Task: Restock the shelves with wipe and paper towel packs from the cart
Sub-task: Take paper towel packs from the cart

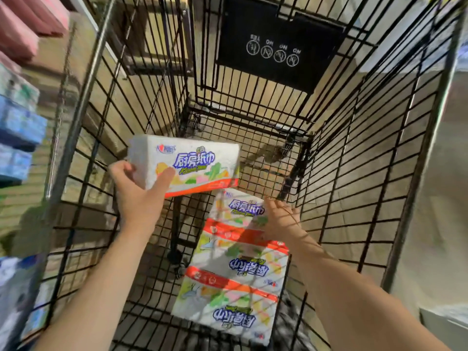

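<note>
My left hand [138, 191] grips a white paper towel pack [192, 163] with blue lettering and an orange strip, held above the floor of the black wire cart [354, 153]. Three more packs of the same kind lie in a row on the cart floor: a far one [238, 206], a middle one [243, 257] and a near one [228, 307]. My right hand [281, 221] reaches down with spread fingers onto the right edge of the far pack. Whether it has hold of that pack is unclear.
Shelves on the left carry pink packs [22, 29] up high and blue and white packs [17, 127] below. More packs [17, 292] show at the lower left. A black panel [276, 46] with warning icons hangs on the cart's far end.
</note>
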